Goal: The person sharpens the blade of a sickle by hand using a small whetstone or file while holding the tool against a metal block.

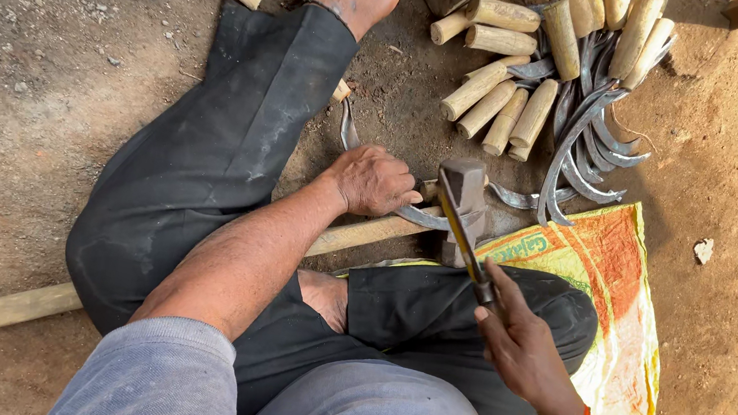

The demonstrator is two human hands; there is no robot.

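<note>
Head view: your left hand [374, 181] clenches a curved sickle blade [427, 217], pinning it on the small iron anvil block [462, 209] between your legs. Your right hand [519, 339] grips a hammer [465, 235] above the block. Finished sickles [570, 83] lie heaped just beyond on the dirt.

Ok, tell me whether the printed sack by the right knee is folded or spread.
Spread: the sack lies flat on the dirt, partly under the person's leg.
</note>
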